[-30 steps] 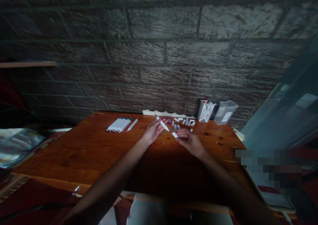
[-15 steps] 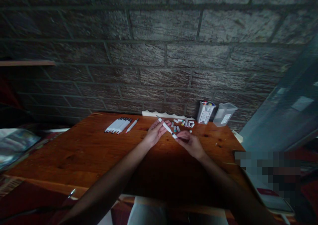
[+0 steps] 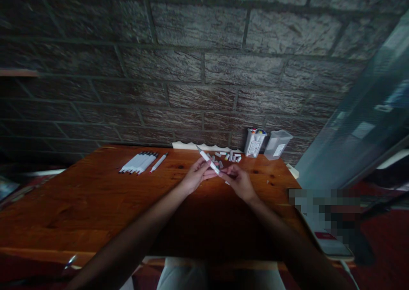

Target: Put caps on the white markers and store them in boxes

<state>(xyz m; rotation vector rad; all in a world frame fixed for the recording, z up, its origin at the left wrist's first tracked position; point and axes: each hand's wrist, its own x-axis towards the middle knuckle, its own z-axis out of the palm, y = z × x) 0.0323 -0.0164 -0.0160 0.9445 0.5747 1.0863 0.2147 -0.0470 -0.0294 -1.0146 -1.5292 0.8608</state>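
In the head view, the white marker [image 3: 205, 155] is held in the air above the wooden table [image 3: 79, 200], between the two hands. It lies slantwise, its dark upper end pointing away, toward the wall [image 3: 191, 89]. The left hand [image 3: 196, 175] is partly closed around its middle, with the thumb upon it and the other fingers below. The right hand [image 3: 240, 182] is nearly closed, and its fingertips pinch the lower end; whether they grip a cap there is too small to tell. Beyond the hands lie loose caps [image 3: 238, 158], near a clear box [image 3: 254, 148] with pens inside. A row of markers [image 3: 139, 163] rests well apart, to the left.
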